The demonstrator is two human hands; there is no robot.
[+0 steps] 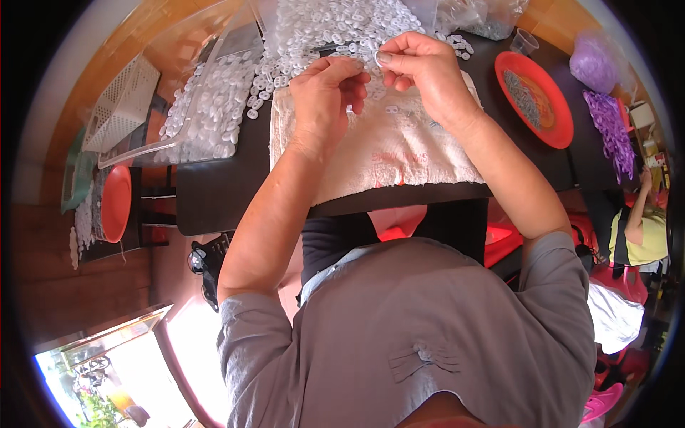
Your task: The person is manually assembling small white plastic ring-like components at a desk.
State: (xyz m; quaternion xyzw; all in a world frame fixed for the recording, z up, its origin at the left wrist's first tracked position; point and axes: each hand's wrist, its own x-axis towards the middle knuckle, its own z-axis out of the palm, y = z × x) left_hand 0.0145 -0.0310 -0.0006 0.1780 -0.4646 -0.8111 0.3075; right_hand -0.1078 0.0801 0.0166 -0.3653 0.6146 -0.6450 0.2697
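My right hand [422, 71] pinches a small white oval plastic piece [378, 59] between thumb and forefinger, over the far part of a cream towel [396, 153]. Close by on its left, my left hand [325, 93] is closed, thumb against the curled fingers; whatever it holds is too small or hidden to make out. One more white piece [391, 110] lies on the towel between my wrists. Just past my hands spreads a big heap of the same white oval pieces [335, 25], some with two holes.
A clear plastic bin [207, 146] of white pieces lies tilted at left. An orange-red plate [560, 107] holding small grey metal bits sits right, near a clear cup [524, 43] and purple strands [612, 132]. Another person [638, 232] is at the far right.
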